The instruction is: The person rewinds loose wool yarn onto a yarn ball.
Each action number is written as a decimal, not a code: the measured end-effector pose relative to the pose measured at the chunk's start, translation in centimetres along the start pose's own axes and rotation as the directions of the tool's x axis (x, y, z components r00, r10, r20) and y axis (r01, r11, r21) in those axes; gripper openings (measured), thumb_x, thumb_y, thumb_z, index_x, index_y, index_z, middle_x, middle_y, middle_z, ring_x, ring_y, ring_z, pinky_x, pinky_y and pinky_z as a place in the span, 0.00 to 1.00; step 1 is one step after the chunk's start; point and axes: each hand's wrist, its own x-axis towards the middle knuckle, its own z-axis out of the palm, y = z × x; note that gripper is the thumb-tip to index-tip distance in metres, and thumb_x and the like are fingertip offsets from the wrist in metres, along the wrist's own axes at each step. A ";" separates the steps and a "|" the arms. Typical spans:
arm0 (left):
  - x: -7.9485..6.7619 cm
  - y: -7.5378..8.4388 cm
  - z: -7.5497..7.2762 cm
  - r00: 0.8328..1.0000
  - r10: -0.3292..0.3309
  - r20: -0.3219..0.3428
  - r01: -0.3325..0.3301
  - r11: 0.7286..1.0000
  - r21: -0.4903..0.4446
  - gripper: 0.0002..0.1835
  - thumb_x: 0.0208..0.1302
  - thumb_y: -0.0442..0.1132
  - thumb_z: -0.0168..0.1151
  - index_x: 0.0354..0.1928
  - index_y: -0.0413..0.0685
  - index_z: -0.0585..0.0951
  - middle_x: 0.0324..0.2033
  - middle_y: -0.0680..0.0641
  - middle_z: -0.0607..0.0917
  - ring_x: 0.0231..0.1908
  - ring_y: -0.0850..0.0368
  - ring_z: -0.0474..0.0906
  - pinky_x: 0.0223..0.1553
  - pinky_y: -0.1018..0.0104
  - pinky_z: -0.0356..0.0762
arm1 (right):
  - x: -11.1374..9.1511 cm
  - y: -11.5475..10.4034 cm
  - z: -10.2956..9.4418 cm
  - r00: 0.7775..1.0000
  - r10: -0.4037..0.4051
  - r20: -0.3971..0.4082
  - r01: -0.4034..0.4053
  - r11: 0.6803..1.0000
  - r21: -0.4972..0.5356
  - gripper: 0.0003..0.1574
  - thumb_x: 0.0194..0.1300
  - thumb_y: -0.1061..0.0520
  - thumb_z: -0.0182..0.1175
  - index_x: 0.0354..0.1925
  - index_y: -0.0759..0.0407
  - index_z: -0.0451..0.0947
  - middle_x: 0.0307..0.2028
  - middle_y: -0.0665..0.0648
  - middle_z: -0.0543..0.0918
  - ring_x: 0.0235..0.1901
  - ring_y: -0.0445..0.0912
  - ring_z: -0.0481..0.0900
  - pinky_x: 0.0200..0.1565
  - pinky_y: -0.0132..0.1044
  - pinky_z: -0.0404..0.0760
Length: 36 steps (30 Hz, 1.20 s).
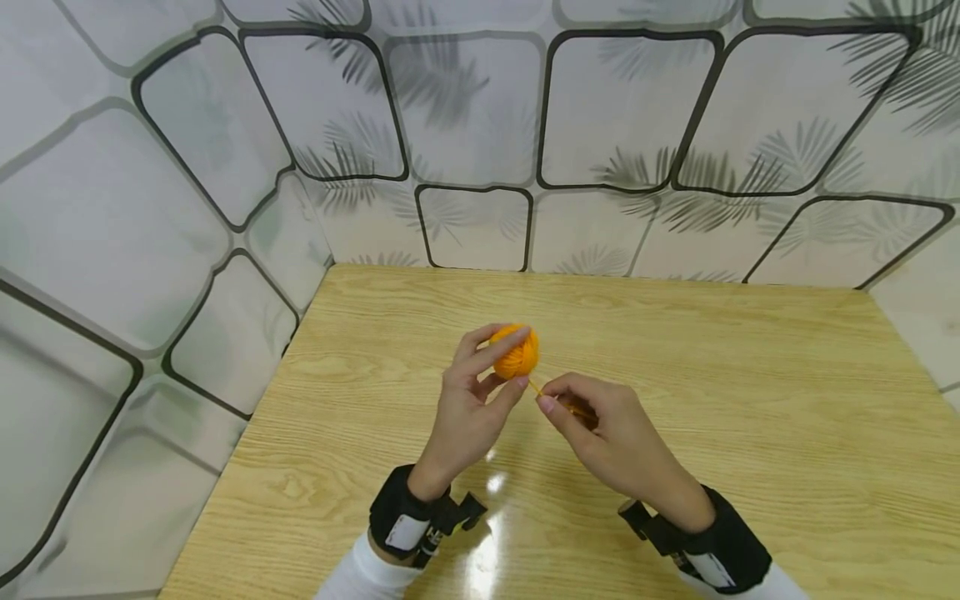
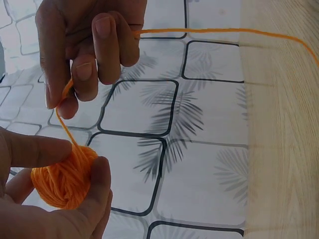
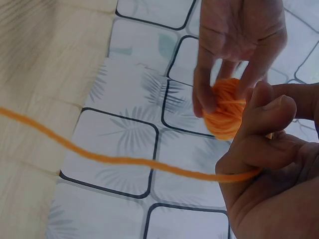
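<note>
A small ball of orange yarn (image 1: 517, 354) is held up over the table by my left hand (image 1: 474, 400), its fingers and thumb curled round the sides. From the ball a short strand of yarn (image 2: 66, 130) runs to my right hand (image 1: 611, 429), which pinches it between thumb and fingertips just right of the ball. Past the right palm the loose yarn tail (image 3: 124, 162) trails out, passing under the curled fingers. In the right wrist view the left fingers (image 3: 204, 87) grip the wound yarn ball (image 3: 223, 119).
A light wood table (image 1: 750, 433) lies beneath both hands. Behind and to the left stands a wall covering (image 1: 472, 108) with dark rounded outlines and leaf prints. Black straps with small cameras are on both wrists.
</note>
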 end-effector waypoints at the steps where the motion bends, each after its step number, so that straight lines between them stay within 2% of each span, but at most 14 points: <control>1: 0.0 0.0 0.0 1.000 -0.010 0.012 0.010 1.000 0.006 0.26 0.66 0.18 0.59 0.66 0.34 0.76 0.64 0.38 0.66 0.62 0.44 0.70 0.59 0.54 0.78 | 0.0 -0.1 -0.1 1.000 -0.015 -0.007 0.015 1.000 -0.009 0.05 0.73 0.62 0.61 0.41 0.55 0.83 0.23 0.43 0.74 0.17 0.35 0.63 0.18 0.29 0.65; 5: -0.1 0.0 0.0 0.998 -0.034 0.059 0.031 0.999 0.043 0.30 0.63 0.15 0.57 0.68 0.36 0.75 0.66 0.38 0.64 0.62 0.45 0.69 0.59 0.56 0.77 | 0.1 -0.6 -0.7 0.996 -0.082 -0.028 0.081 0.996 -0.031 0.04 0.71 0.64 0.63 0.40 0.56 0.83 0.24 0.42 0.76 0.17 0.35 0.63 0.18 0.29 0.66; 8: -0.1 0.1 0.0 0.995 -0.046 0.087 0.040 0.996 0.074 0.32 0.62 0.17 0.59 0.68 0.38 0.75 0.66 0.38 0.63 0.62 0.46 0.70 0.58 0.57 0.78 | 0.3 -1.1 -1.2 0.993 -0.110 -0.038 0.109 0.993 -0.035 0.03 0.70 0.64 0.64 0.39 0.57 0.83 0.24 0.42 0.75 0.17 0.35 0.62 0.17 0.28 0.65; 14: -0.2 0.0 0.1 0.992 -0.058 0.113 0.047 0.994 0.097 0.26 0.65 0.26 0.68 0.66 0.40 0.78 0.61 0.39 0.66 0.60 0.48 0.70 0.56 0.57 0.81 | 0.6 -2.1 -2.1 0.992 -0.113 -0.061 0.112 0.994 -0.017 0.09 0.68 0.67 0.66 0.35 0.53 0.81 0.23 0.43 0.73 0.17 0.35 0.62 0.17 0.29 0.65; 19: -0.3 -0.1 0.1 0.989 -0.066 0.134 0.054 0.995 0.089 0.21 0.68 0.28 0.65 0.62 0.39 0.80 0.59 0.39 0.68 0.58 0.47 0.70 0.51 0.57 0.84 | 0.8 -2.6 -2.7 0.990 -0.114 -0.083 0.115 0.993 0.003 0.12 0.68 0.68 0.64 0.36 0.51 0.81 0.23 0.44 0.72 0.17 0.38 0.63 0.18 0.30 0.65; 24: -0.4 -0.1 0.0 0.978 -0.083 0.192 0.064 0.993 0.101 0.19 0.70 0.28 0.63 0.62 0.40 0.81 0.59 0.40 0.69 0.57 0.47 0.72 0.50 0.58 0.84 | 1.2 -2.9 -3.4 0.985 -0.125 -0.122 0.129 0.991 0.025 0.13 0.68 0.70 0.63 0.37 0.51 0.82 0.22 0.45 0.71 0.15 0.39 0.61 0.16 0.32 0.62; 32: -0.7 0.2 0.1 0.957 -0.101 0.271 0.066 0.989 0.134 0.29 0.68 0.29 0.65 0.70 0.47 0.73 0.61 0.45 0.72 0.57 0.51 0.73 0.52 0.58 0.82 | 2.5 -2.8 -4.5 0.975 -0.133 -0.179 0.136 0.991 0.004 0.11 0.71 0.69 0.60 0.36 0.55 0.81 0.23 0.47 0.75 0.16 0.41 0.64 0.16 0.34 0.63; 36: -0.8 0.4 0.2 0.950 -0.096 0.296 0.062 0.990 0.123 0.33 0.67 0.28 0.67 0.72 0.47 0.69 0.61 0.46 0.72 0.57 0.53 0.73 0.53 0.59 0.82 | 3.3 -2.7 -4.9 0.972 -0.126 -0.201 0.130 0.992 0.008 0.09 0.71 0.69 0.61 0.34 0.58 0.81 0.23 0.49 0.75 0.15 0.41 0.63 0.16 0.35 0.62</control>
